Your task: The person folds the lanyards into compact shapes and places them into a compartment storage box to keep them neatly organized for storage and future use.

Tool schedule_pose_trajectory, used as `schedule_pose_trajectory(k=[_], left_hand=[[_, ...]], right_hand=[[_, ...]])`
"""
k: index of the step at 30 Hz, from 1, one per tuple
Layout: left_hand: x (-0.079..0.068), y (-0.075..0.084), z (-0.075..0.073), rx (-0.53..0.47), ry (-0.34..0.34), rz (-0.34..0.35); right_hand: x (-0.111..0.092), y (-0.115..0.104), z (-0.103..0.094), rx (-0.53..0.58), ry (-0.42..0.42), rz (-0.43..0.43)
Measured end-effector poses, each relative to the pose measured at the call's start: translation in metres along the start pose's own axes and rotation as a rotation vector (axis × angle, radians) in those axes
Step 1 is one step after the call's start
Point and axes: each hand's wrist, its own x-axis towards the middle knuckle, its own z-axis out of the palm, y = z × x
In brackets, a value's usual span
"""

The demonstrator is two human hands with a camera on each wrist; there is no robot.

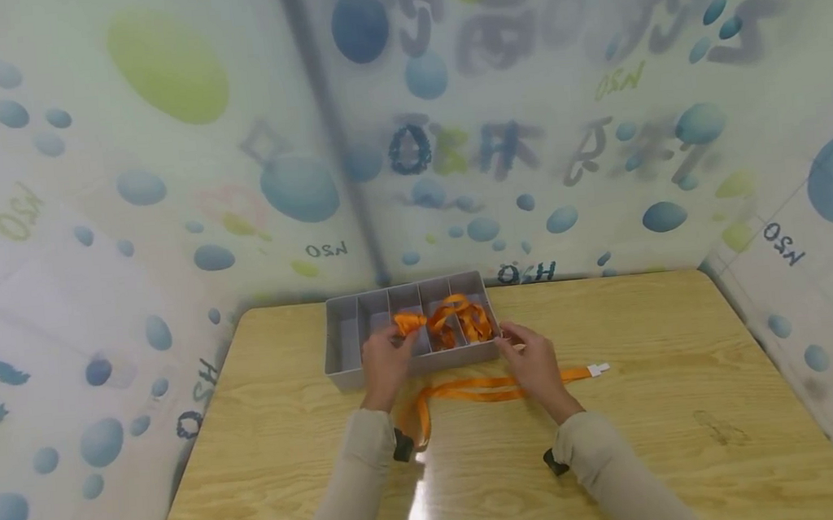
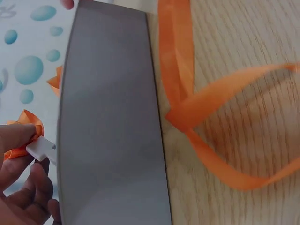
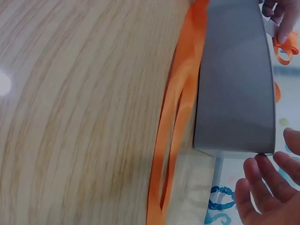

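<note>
My left hand [image 1: 386, 364] pinches a bunched orange lanyard [image 1: 410, 322] over the grey divided box [image 1: 381, 373]. A white clip [image 2: 42, 149] sticks out of that bunch in the left wrist view. More orange lanyards [image 1: 457, 314] lie folded in the compartments at the box's right end. My right hand [image 1: 535, 361] is at the box's front right corner, its fingertips touching the corner, fingers loosely bent in the right wrist view. In front of the box, another orange lanyard [image 1: 471, 390] lies stretched on the table, passing beneath the right hand to a white clip [image 1: 598, 370].
The wooden table [image 1: 688, 353] carries the box near its back edge. Behind it and at both sides stand pale walls [image 1: 422, 235] printed with blue and green spots. The box's two left compartments show bare grey floors. A dark wrist strap [image 1: 403, 445] shows at the left sleeve.
</note>
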Motion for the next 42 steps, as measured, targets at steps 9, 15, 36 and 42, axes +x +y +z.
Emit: schedule_pose_trajectory(k=[9, 15, 36, 42], left_hand=[[0.002, -0.010, 0.006, 0.129, 0.008, 0.058], [0.001, -0.013, 0.006, 0.199, -0.003, 0.085], [0.007, -0.011, 0.002, 0.290, -0.135, 0.070], [0.008, -0.008, -0.002, 0.227, -0.155, 0.074]], right_hand=[[0.001, 0.002, 0.001, -0.111, 0.043, -0.042], [0.002, 0.001, 0.002, -0.128, 0.055, -0.043], [0.004, 0.000, 0.002, -0.134, 0.053, 0.031], [0.005, -0.001, 0.002, -0.135, 0.065, 0.001]])
